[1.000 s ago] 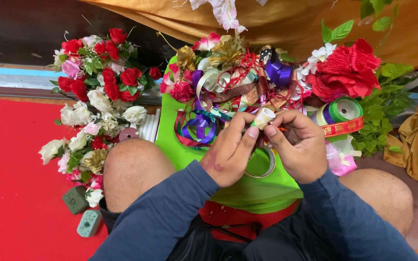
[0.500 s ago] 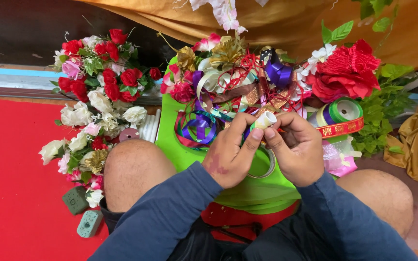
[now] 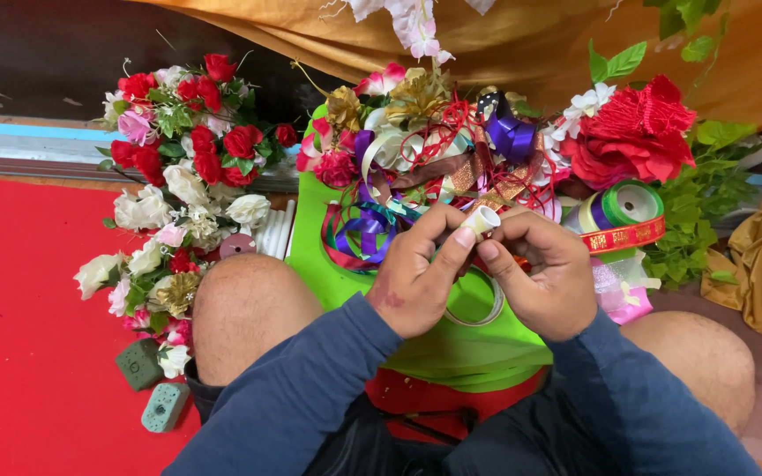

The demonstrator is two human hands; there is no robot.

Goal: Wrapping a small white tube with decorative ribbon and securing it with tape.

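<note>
Two bare hands meeting at centre frame, left hand [image 3: 416,282] curled with fingertips pointing to 1 o'clock, right hand [image 3: 540,282] fingers pinched toward 10 o'clock, blue-sleeved forearms converging from 6 o'clock

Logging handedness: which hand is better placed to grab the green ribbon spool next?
Probably right. The right hand sits nearest the green ribbon spool, just beyond its knuckles. The left hand pinches the small white roll and would have to cross over.

The setting was a floor-level floral craft workspace. Evidence: artificial flowers [image 3: 183,167] heaped on a red mat [image 3: 19,335], tangled ribbons [image 3: 416,167], ribbon spools [image 3: 628,211], green floral foam blocks [image 3: 152,388], and a green tray [image 3: 328,264] beneath draped orange cloth [image 3: 522,44].
</note>
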